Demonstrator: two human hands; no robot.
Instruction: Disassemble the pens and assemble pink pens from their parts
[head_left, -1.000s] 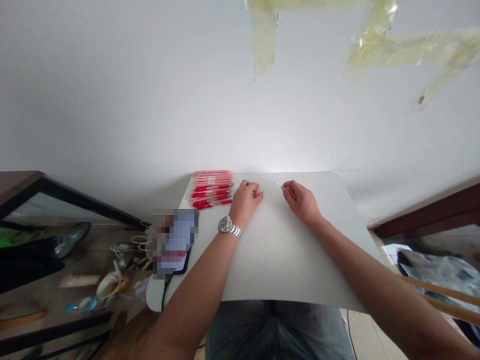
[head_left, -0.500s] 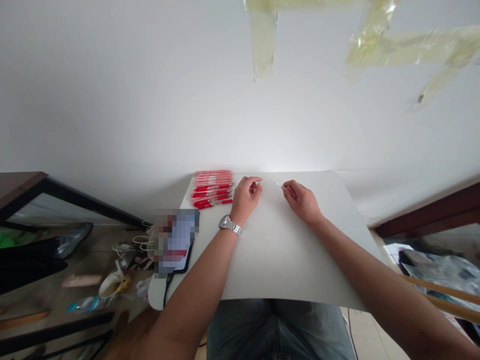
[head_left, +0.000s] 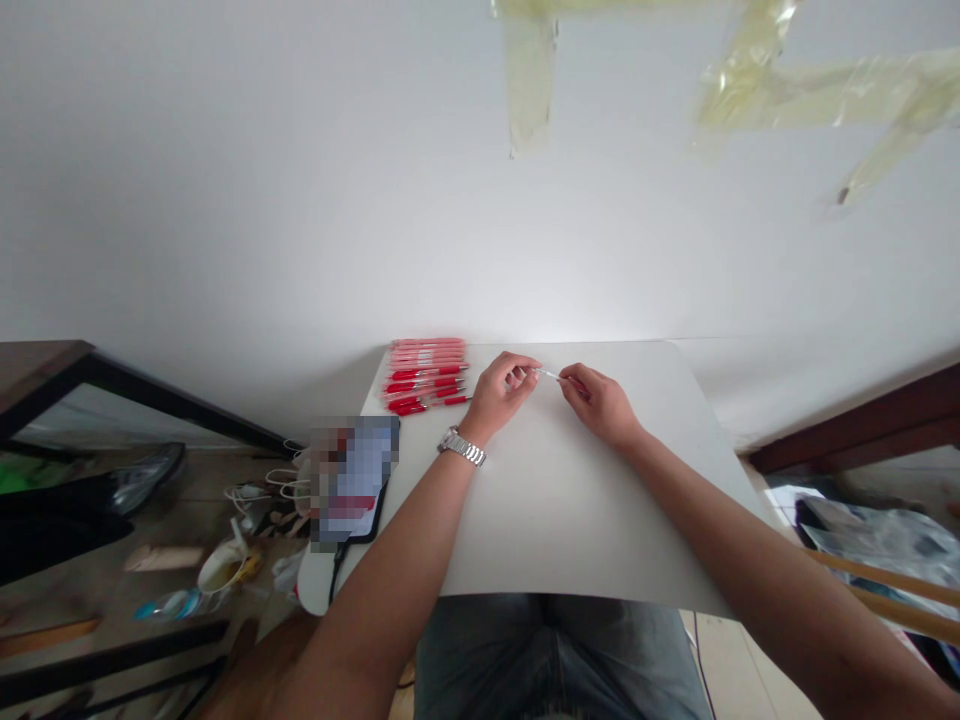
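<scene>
Pens (head_left: 426,380), red, lie side by side at the table's (head_left: 592,520) rear left corner, just beyond the left wrist's watch (head_left: 463,446). Phone (head_left: 364,480) at left edge; screen blurred out. Thin pale stick (head_left: 549,374) spans the gap between hands: right hand (head_left: 600,405) clamped on one end, left hand (head_left: 504,390) pinching the other between thumb and forefinger. Fingers cover both ends; I cannot make out its tips. Forearms hide parts of tabletop.
</scene>
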